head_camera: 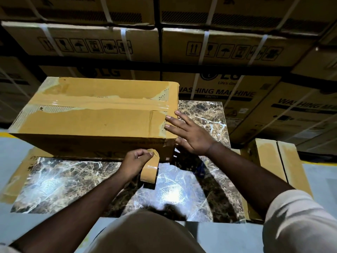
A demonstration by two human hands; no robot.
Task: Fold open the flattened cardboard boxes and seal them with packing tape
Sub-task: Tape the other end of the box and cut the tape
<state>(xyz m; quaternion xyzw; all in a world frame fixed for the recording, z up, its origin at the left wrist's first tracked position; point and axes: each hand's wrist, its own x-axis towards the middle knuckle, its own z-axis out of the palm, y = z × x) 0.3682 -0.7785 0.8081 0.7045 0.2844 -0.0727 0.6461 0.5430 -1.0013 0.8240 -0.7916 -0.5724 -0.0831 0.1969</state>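
Flattened cardboard [17, 177]: lies at the far left, partly under the surface's left edge; thin and floppy by the look of it, best taken by an edge with both hands.
Surface [73, 187]: glossy marbled slab carrying the work.
Box [91, 121]: stands assembled on the far left half of the surface, top flaps shut, a glossy tape strip along the centre seam (old torn tape shows around it). Judged light and probably empty, stiff at the edges, liable to slide on the polished slab, so it wants steadying at a corner.
Left hand [135, 161]: low in front of the box's near wall, fingers [144, 154] pinched closed on the loose end of the tape, forearm reaching in from lower left.
Tape roll [149, 172]: hangs just below that pinch, above the surface; slick on the back, sticky on the face, so the free end is the place to hold.
Right hand [189, 134]: fingers spread open and flat, pressing the box's right top corner, wrist bent over the edge.
Stacked cartons [237, 50]: wall of strapped appliance boxes behind.
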